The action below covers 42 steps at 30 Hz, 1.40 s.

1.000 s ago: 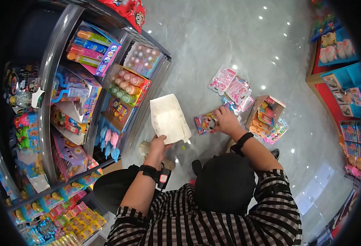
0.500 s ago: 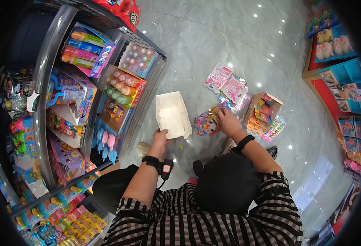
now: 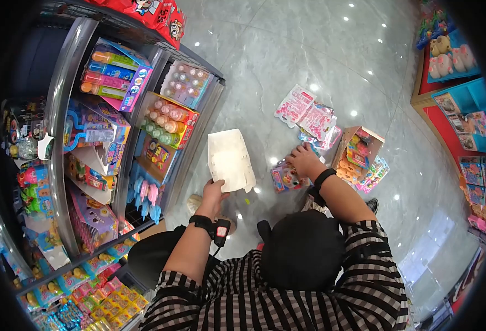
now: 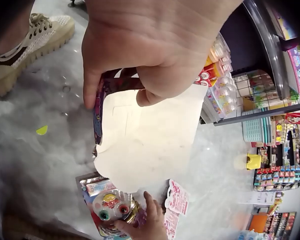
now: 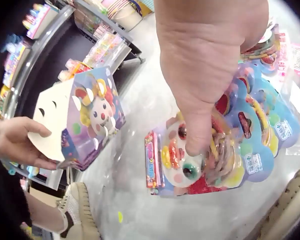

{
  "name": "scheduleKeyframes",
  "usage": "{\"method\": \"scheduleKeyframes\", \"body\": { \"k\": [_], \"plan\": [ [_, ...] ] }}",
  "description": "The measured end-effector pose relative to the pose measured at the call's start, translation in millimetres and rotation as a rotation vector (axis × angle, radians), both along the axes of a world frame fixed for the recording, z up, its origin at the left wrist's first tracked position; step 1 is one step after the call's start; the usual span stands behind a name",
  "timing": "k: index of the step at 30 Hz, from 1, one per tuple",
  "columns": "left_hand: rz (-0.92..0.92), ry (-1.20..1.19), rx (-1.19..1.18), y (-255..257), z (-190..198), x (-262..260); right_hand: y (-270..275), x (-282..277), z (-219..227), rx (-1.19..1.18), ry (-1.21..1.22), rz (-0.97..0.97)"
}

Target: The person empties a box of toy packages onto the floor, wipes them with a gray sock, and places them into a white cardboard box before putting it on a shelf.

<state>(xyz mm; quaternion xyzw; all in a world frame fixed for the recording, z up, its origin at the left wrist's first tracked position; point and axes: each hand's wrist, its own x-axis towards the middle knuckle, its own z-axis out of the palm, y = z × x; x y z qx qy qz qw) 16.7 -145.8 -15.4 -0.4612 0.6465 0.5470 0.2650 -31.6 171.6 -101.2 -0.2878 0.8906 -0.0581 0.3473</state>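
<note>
My left hand (image 3: 213,197) pinches the near edge of a cardboard box (image 3: 231,159), whose pale inside faces up in the head view. Its printed outer side with a clown face (image 5: 101,112) shows in the right wrist view. To the right, my right hand (image 3: 306,161) grips blister packs (image 3: 285,177) with clown faces; in the right wrist view its thumb lies across the front of the nearest pack (image 5: 182,159), and several packs overlap behind it. Its other fingers are hidden there. In the left wrist view the pack (image 4: 109,207) is below the box.
Pink packets (image 3: 313,120) lie on the grey floor beyond my right hand. An open carton (image 3: 359,150) of small toys stands to the right, with colourful packets (image 3: 376,175) beside it. A stocked shelf (image 3: 160,116) runs along the left; another display (image 3: 452,105) stands far right.
The clown packs in my right hand have tilted and shifted slightly to the right and nearer. My left hand still holds the box, which has moved only a little.
</note>
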Motion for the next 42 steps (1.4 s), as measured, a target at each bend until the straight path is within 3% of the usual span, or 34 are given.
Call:
{"method": "scheduleKeyframes", "body": {
  "k": [4,9,16,23,37,42],
  "plan": [
    [-0.006,-0.015,0.009,12,-14,-9,17,18,2,0.003,0.03,0.061],
    [-0.021,-0.017,0.036,41,-38,-15,24,42,3,-0.198,0.373,-0.052],
    [-0.19,-0.086,0.015,48,-47,-15,35,62,14,-0.35,0.386,-0.186],
    [-0.144,-0.031,0.147,45,-32,-8,37,74,19,-0.235,0.386,-0.241],
    [-0.173,-0.071,0.04,35,-19,25,32,80,10,-0.193,0.476,-0.355],
    [-0.279,-0.072,0.026,43,-14,32,34,79,7,-0.118,0.35,-0.572]
  ]
}}
